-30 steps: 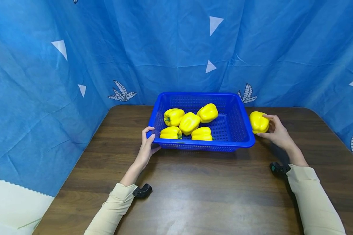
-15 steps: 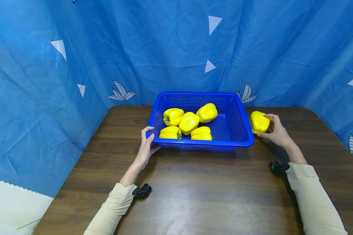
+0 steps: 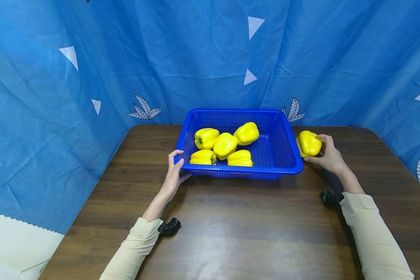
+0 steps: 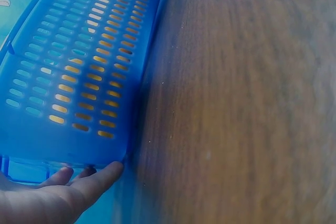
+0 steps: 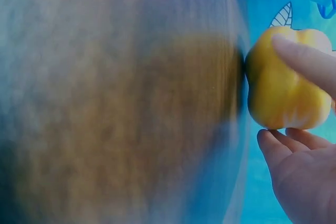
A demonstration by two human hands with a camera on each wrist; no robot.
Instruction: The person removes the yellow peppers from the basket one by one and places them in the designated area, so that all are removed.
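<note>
A blue perforated plastic basket (image 3: 238,171) stands on the wooden table with several yellow bell peppers (image 3: 225,146) lying inside, mostly toward its left half. At the basket's front left corner, my left hand (image 3: 172,177) grips the rim. The left wrist view has that hand's fingers (image 4: 97,182) against the basket's end, beside its slotted wall (image 4: 79,77). Just outside the basket's right side, my right hand (image 3: 330,157) holds another yellow bell pepper (image 3: 309,144). In the right wrist view, the thumb lies over this pepper (image 5: 286,90) and the other fingers touch its lower side.
A brown wooden table (image 3: 245,225) extends in front of the basket and to both sides. A blue patterned curtain (image 3: 210,54) hangs close behind the table's back edge. Black wrist devices (image 3: 169,227) sit at both sleeve cuffs.
The pepper in my right hand has tilted slightly beside the basket. My left hand, the basket and the peppers inside stay in place.
</note>
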